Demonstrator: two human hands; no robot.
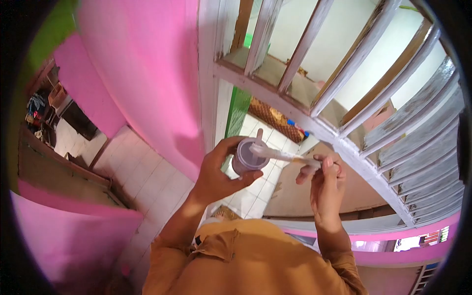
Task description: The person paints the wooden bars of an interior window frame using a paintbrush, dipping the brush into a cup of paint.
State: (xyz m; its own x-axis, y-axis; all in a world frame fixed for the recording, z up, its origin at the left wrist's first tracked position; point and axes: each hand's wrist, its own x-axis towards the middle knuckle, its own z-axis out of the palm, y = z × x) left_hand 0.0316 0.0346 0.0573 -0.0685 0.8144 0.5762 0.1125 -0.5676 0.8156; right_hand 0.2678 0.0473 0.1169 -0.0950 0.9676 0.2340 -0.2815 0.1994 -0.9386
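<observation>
My left hand (pixel 217 169) is closed around a small translucent plastic cup (pixel 241 164), its mouth tilted toward me. Some greyish-white stuff shows inside the cup. In my right hand (pixel 326 183) is a white-smeared paintbrush (pixel 284 156), pinched near the end of its handle. The brush points left, and its whitish tip lies over the mouth of the cup. A short pale strip sticks up past the cup's far rim; I cannot tell what it belongs to. White smears mark the fingers of my right hand.
Worn white wooden bars (pixel 339 54) on a rail (pixel 295 110) run along the upper right. A pink wall (pixel 147 64) rises at left. White floor tiles (pixel 152 179) lie below, with a rolled patterned mat (pixel 275 119) beyond the green door edge (pixel 237 112).
</observation>
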